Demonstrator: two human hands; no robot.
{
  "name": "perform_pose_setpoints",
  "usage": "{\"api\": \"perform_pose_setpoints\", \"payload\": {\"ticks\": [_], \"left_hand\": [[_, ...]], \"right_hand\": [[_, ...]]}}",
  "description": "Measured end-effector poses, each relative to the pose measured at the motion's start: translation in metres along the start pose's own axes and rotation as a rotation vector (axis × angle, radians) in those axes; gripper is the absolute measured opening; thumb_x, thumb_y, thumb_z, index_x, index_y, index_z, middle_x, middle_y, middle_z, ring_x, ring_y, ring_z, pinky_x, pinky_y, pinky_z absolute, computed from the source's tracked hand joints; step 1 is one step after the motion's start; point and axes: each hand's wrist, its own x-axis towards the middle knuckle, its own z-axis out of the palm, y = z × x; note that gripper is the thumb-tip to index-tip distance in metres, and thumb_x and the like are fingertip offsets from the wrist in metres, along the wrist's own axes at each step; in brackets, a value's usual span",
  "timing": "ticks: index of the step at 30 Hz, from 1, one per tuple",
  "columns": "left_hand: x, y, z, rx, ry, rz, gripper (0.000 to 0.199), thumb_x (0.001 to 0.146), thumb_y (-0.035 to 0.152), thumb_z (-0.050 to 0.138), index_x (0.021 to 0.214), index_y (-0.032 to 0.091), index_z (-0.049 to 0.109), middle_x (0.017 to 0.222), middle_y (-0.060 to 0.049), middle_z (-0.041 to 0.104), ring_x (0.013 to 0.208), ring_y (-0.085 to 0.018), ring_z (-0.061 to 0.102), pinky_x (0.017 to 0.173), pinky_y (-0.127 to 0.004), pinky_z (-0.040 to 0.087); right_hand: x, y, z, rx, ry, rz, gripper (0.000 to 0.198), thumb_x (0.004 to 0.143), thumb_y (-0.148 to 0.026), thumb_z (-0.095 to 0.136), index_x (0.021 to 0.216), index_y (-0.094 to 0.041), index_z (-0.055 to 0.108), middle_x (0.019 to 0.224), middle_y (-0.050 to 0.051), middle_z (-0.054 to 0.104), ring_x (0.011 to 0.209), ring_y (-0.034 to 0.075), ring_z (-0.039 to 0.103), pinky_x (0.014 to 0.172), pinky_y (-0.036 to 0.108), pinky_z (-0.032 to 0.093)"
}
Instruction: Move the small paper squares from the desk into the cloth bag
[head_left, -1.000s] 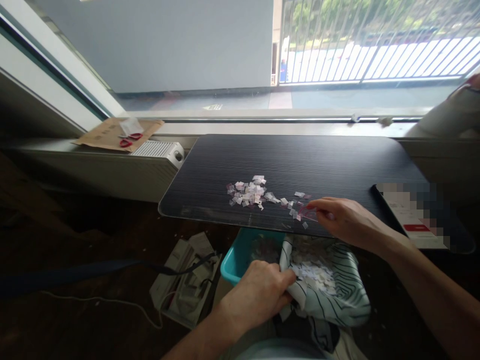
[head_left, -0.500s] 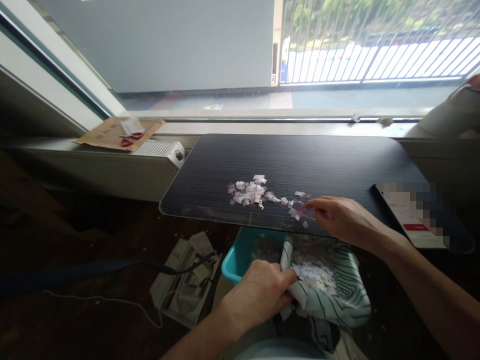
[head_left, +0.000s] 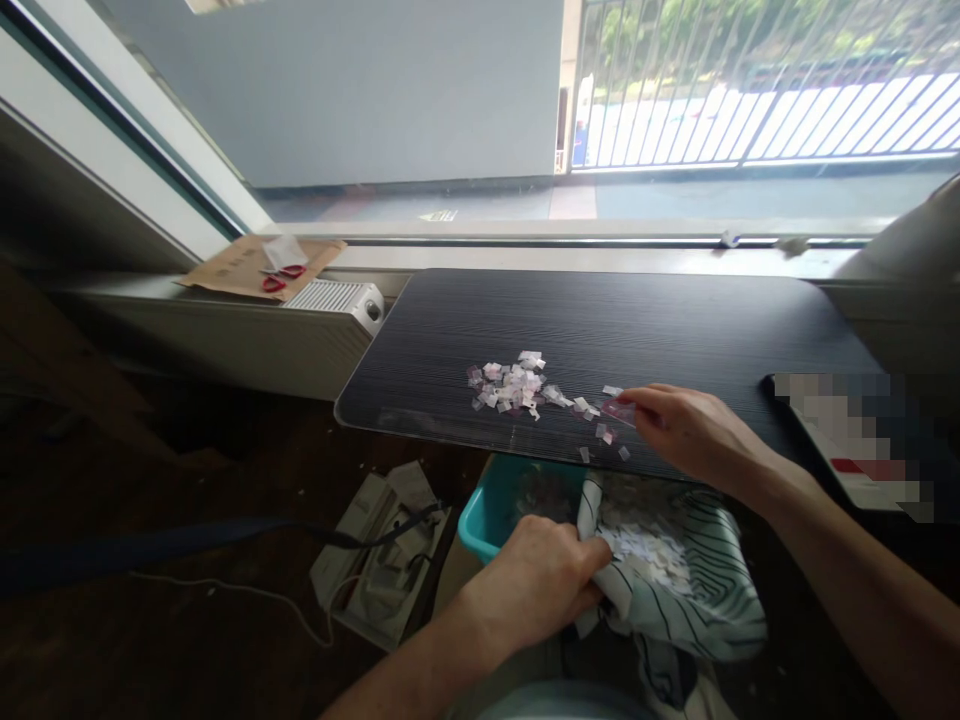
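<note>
Right grip (head_left: 686, 425): pinching pinkish film (head_left: 619, 411) over worktop (head_left: 675, 320)
Left grip (head_left: 540, 575): pinching cloth (head_left: 724, 590) edge beside teal basket (head_left: 480, 527)
Scraps (head_left: 516, 386): heaped on worktop, left of film

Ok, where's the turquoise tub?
In the head view, the turquoise tub is low centre, below the table, left of the patterned cloth, partly behind the left hand.

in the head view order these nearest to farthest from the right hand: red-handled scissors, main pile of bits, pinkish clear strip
1. Pinkish clear strip: at the right hand's fingertips
2. Main pile of bits: to its left, on the table
3. Red-handled scissors: far left, beyond the table
</note>
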Motion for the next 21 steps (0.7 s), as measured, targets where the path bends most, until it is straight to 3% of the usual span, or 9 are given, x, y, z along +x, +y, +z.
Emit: {"api": "perform_pose_setpoints", "payload": {"ticks": [11, 15, 21], "left_hand": [[0.003, 0.001, -0.002, -0.008, -0.019, 0.015, 0.014, 0.088, 0.033, 0.059, 0.092, 0.020, 0.061, 0.077, -0.001, 0.067, 0.066, -0.019, 0.064, 0.056, -0.024, 0.043], [0.003, 0.000, -0.002, -0.031, -0.029, 0.015, 0.014, 0.087, 0.032, 0.059, 0.093, 0.020, 0.062, 0.078, -0.001, 0.067, 0.067, -0.019, 0.064, 0.058, -0.023, 0.043], [0.003, -0.001, -0.002, -0.023, -0.036, 0.003, 0.014, 0.086, 0.032, 0.060, 0.092, 0.020, 0.062, 0.078, -0.001, 0.067, 0.068, -0.019, 0.065, 0.056, -0.023, 0.043]], "right_hand": [[0.006, -0.010, -0.009, 0.065, -0.029, -0.044, 0.032, 0.086, -0.023, 0.044, 0.102, -0.024, 0.072, 0.091, 0.002, 0.074, 0.070, 0.015, 0.065, 0.062, 0.024, 0.042], [0.013, -0.013, -0.008, 0.055, -0.083, -0.054, 0.034, 0.088, -0.023, 0.041, 0.102, -0.023, 0.072, 0.095, 0.003, 0.074, 0.078, 0.017, 0.066, 0.064, 0.025, 0.042], [0.013, -0.018, -0.010, 0.042, -0.148, -0.065, 0.032, 0.085, -0.023, 0.043, 0.098, -0.026, 0.072, 0.087, 0.001, 0.074, 0.073, 0.017, 0.065, 0.061, 0.025, 0.041]]}}
